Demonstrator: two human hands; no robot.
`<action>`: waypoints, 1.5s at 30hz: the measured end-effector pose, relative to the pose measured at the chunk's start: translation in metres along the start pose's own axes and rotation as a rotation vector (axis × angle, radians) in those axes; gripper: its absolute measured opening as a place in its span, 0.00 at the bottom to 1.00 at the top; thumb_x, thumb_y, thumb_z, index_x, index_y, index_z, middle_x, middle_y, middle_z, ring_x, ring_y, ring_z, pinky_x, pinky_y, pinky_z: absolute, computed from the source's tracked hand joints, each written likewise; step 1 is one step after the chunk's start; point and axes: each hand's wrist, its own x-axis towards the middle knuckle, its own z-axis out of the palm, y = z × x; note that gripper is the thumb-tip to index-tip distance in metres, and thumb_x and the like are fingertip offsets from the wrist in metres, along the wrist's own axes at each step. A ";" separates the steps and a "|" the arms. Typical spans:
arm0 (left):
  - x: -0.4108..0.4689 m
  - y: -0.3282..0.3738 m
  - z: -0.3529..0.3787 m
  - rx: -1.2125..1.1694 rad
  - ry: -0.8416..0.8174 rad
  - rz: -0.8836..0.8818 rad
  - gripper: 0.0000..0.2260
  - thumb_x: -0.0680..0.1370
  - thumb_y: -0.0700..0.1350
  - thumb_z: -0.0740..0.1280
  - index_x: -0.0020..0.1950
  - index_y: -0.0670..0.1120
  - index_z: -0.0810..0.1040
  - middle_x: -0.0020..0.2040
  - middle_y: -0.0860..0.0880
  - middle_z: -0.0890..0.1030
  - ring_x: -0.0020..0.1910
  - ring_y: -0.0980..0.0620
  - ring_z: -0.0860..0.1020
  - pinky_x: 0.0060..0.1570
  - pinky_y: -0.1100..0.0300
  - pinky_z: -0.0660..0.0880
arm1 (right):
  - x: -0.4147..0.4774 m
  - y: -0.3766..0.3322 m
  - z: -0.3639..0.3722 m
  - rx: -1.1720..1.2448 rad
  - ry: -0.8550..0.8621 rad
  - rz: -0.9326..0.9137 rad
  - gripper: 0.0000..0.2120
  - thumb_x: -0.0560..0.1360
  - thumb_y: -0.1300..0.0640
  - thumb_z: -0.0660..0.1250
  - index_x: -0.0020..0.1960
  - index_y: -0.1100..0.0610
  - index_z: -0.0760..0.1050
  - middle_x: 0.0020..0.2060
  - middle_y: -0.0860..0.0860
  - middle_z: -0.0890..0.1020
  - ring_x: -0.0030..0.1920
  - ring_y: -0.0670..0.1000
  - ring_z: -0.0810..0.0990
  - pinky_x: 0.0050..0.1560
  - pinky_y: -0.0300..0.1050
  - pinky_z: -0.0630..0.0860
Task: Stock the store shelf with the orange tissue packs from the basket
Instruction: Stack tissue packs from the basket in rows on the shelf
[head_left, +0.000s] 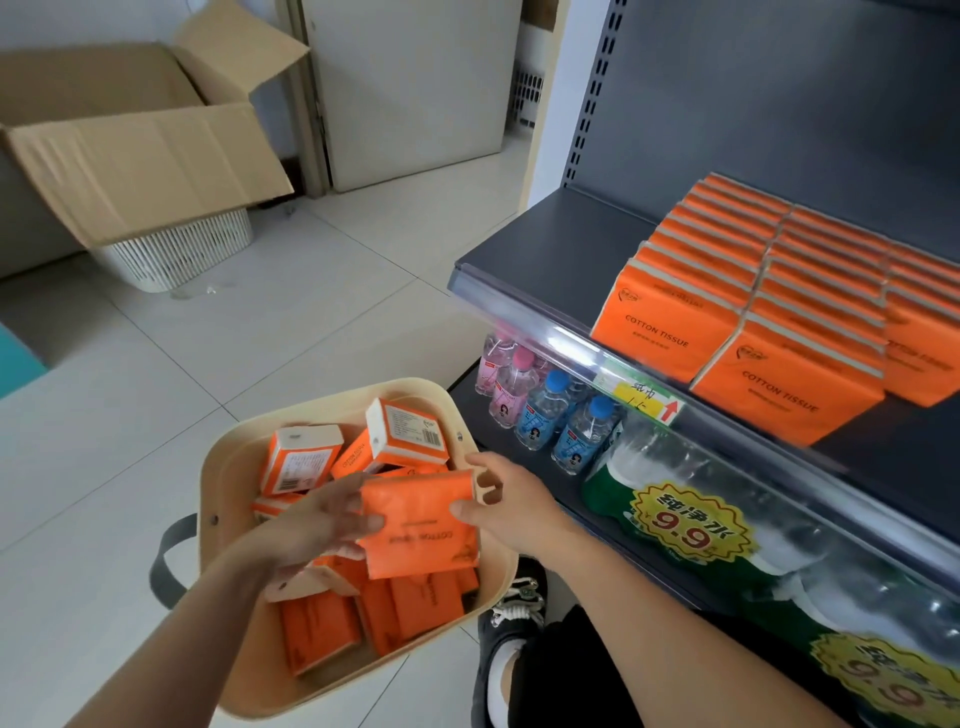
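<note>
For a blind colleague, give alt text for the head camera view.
The left hand and right hand hold one orange plastic-wrapped tissue pack over a beige basket of more packs; beside it, a dark grey shelf carries rows of matching packs.

Large open cardboard box (130, 150) upper left, flaps spread, front flap hanging down. White slatted bin (182, 254) on floor beneath that flap, partly hidden. Pale tiled floor (311, 322), grey grout lines. White door panel (415, 93) behind. Teal object (15, 358) cut off at left edge. Pink-capped bottles (511, 379) upright, just beside blue-capped bottles (550, 410). Green shrink-wrapped water pack (618, 480) right of them, yellow "9.9" sticker (685, 530) on wrap. Yellow price label (644, 397) with red arrow above bottles.
</note>
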 end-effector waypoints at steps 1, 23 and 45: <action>0.002 0.004 0.004 -0.003 -0.032 0.018 0.24 0.73 0.46 0.72 0.66 0.55 0.69 0.59 0.50 0.81 0.58 0.47 0.80 0.56 0.45 0.77 | 0.001 0.000 -0.002 0.058 0.017 -0.007 0.28 0.71 0.52 0.73 0.68 0.43 0.69 0.60 0.47 0.75 0.59 0.48 0.75 0.61 0.48 0.74; 0.091 -0.110 0.019 1.132 0.392 -0.358 0.37 0.72 0.63 0.65 0.75 0.56 0.51 0.72 0.49 0.66 0.74 0.42 0.57 0.67 0.40 0.60 | 0.026 0.015 -0.031 0.362 0.008 0.298 0.30 0.74 0.60 0.70 0.72 0.53 0.62 0.60 0.53 0.74 0.56 0.54 0.79 0.48 0.49 0.82; 0.076 -0.069 0.074 -0.031 0.571 -0.264 0.30 0.73 0.43 0.72 0.69 0.48 0.60 0.63 0.42 0.72 0.52 0.40 0.78 0.40 0.44 0.81 | 0.029 0.009 -0.036 0.728 -0.131 0.378 0.32 0.68 0.68 0.66 0.67 0.45 0.66 0.56 0.53 0.79 0.53 0.55 0.80 0.45 0.51 0.79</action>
